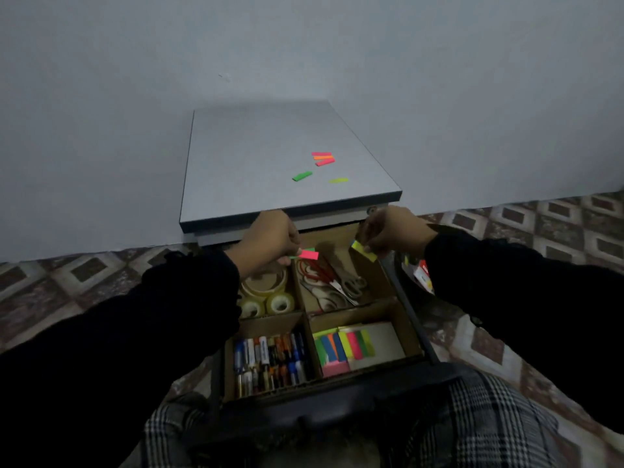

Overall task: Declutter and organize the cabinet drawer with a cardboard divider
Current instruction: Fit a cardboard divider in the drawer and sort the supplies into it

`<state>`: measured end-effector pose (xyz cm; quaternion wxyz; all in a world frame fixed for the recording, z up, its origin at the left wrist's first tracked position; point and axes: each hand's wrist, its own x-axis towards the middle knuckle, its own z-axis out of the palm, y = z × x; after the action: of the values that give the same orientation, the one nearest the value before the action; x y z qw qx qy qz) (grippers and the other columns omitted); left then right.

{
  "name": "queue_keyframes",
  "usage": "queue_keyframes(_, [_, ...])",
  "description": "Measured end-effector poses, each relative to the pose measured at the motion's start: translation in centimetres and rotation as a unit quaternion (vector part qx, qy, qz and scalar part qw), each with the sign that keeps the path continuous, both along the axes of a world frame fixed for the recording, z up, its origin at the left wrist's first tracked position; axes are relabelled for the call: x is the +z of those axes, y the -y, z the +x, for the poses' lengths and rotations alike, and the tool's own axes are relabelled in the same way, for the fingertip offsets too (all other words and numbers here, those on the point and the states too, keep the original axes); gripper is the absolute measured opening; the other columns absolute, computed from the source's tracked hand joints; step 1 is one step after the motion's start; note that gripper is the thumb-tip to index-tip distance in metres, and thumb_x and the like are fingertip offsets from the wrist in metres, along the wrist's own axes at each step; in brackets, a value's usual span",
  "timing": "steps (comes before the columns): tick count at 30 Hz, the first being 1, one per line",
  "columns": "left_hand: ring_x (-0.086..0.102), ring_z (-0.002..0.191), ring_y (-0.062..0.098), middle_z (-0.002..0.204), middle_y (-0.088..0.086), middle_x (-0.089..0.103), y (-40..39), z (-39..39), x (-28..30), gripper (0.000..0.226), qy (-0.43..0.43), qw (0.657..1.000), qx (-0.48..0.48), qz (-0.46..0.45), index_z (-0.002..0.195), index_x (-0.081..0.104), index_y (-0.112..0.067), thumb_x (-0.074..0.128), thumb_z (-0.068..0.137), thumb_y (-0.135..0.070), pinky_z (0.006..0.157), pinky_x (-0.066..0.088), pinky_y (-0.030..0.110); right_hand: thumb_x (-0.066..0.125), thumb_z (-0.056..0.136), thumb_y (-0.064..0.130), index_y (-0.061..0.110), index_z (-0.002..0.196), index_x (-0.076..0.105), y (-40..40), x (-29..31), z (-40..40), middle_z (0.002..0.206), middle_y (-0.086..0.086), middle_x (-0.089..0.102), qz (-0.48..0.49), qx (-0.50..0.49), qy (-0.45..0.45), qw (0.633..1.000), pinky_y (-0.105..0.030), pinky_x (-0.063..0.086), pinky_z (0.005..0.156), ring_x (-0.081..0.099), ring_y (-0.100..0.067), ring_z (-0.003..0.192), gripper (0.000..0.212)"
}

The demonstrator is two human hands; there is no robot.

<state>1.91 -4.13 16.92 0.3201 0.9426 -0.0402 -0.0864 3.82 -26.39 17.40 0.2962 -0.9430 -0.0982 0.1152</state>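
Over drawer (398,285), fingers (293,247) pinching (pink) tab (309,254)

We see the left hand (270,238) pinching a pink sticky flag (309,254) and the right hand (391,231) pinching a yellow flag (364,250), over the drawer (410,320) at 6 o'clock.

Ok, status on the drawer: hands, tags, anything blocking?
Left hand pinches pink tag. Right hand pinches yellow tag at cardboard divider rim. Drawer sorted in four compartments. Loose tags on cabinet top; nothing blocking.

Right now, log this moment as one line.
left hand: pinches pink sticky flag | right hand: pinches yellow sticky flag | drawer: open, divided
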Motion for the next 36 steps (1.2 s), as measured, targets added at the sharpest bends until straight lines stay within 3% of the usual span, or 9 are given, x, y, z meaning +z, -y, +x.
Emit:
queue_keyframes(2, [0.055,0.037,0.0,0.061,0.003,0.063,0.1,-1.0,-1.2,0.009,-0.014,1.0,0.003,0.0,0.085,0.071,0.002,0.071,0.08,-0.005,0.051,0.054,0.021,0.07,0.077,-0.002,0.002,0.084,0.068,0.5,-1.3,-1.5,0.068,-0.002,0.063,-0.013,-0.006,-0.011,1.0,-0.012,0.05,0.051,0.059,-0.002,0.053,0.008])
queue_keyframes(5, [0.057,0.037,0.0,0.056,0.0,0.06,0.0,-2.4,-2.8,0.009,-0.051,0.998,0.009,-0.035,0.088,0.069,0.005,0.069,0.081,-0.001,0.046,0.051,0.015,0.069,0.078,-0.001,-0.005,0.092,0.068,0.8,-3.5,-3.7,0.089,-0.014,0.069,-0.037,-0.013,-0.035,0.999,-0.031,0.057,0.073,0.066,-0.021,0.079,0.014])
queue_keyframes(8, [0.06,0.041,0.003,0.056,0.0,0.062,-0.4,-3.5,-4.1,0.009,-0.055,0.997,0.009,-0.057,0.087,0.069,0.008,0.068,0.08,0.003,0.05,0.054,0.018,0.063,0.082,-0.005,-0.008,0.094,0.067,1.1,-5.8,-5.5,0.088,-0.018,0.068,-0.046,-0.03,-0.085,0.995,-0.027,0.057,0.064,0.064,-0.017,0.068,0.013])
queue_keyframes(11, [0.064,0.049,0.013,0.065,0.012,0.065,-0.6,-4.3,-5.2,0.003,-0.066,0.995,0.012,-0.073,0.082,0.069,0.004,0.068,0.08,0.004,0.056,0.056,0.025,0.057,0.083,-0.004,-0.01,0.085,0.069,1.1,-8.1,-6.7,0.086,-0.027,0.069,-0.049,-0.05,-0.103,0.992,-0.037,0.056,0.066,0.067,-0.032,0.071,0.014])
queue_keyframes(16, [0.059,0.041,0.004,0.071,0.022,0.066,-0.6,-5.4,-6.3,0.01,-0.101,0.992,0.023,-0.067,0.091,0.069,0.007,0.066,0.083,0.002,0.05,0.054,0.02,0.055,0.083,0.0,-0.01,0.086,0.067,0.9,-10.7,-7.4,0.086,-0.026,0.069,-0.062,-0.099,-0.111,0.987,-0.047,0.058,0.067,0.069,-0.036,0.075,0.016])
queue_keyframes(20, [0.061,0.044,0.006,0.079,0.025,0.068,-0.9,-5.6,-6.7,0.01,-0.102,0.992,0.022,-0.071,0.092,0.07,0.005,0.065,0.083,0.001,0.054,0.055,0.022,0.056,0.084,0.006,-0.003,0.097,0.067,0.9,-11.0,-7.2,0.101,-0.021,0.067,-0.098,-0.101,-0.091,0.986,-0.042,0.054,0.084,0.065,-0.033,0.095,0.019])
queue_keyframes(23, [0.066,0.062,0.023,0.085,0.03,0.068,-1.0,-5.8,-6.8,0.007,-0.101,0.992,0.02,-0.076,0.089,0.069,0.003,0.065,0.084,0.0,0.071,0.057,0.04,0.056,0.085,0.005,0.0,0.099,0.068,0.8,-11.1,-7.3,0.104,-0.017,0.068,-0.119,-0.091,-0.087,0.985,-0.038,0.051,0.089,0.063,-0.03,0.101,0.02])
queue_keyframes(26, [0.066,0.07,0.031,0.084,0.031,0.068,-0.9,-5.9,-6.9,0.006,-0.104,0.991,0.022,-0.085,0.081,0.068,-0.003,0.065,0.084,-0.001,0.076,0.056,0.045,0.053,0.085,0.003,0.001,0.099,0.069,0.7,-11.4,-7.8,0.107,-0.017,0.067,-0.124,-0.083,-0.082,0.985,-0.039,0.051,0.09,0.063,-0.029,0.103,0.022])
queue_keyframes(36, [0.062,0.051,0.011,0.081,0.023,0.069,0.5,-6.5,-7.5,0.012,-0.129,0.982,0.054,-0.13,0.094,0.067,0.003,0.067,0.083,-0.003,0.055,0.054,0.02,0.054,0.084,-0.004,0.002,0.102,0.07,0.5,-10.9,-8.5,0.105,-0.017,0.069,-0.125,-0.068,-0.072,0.987,-0.032,0.053,0.085,0.066,-0.029,0.098,0.024])
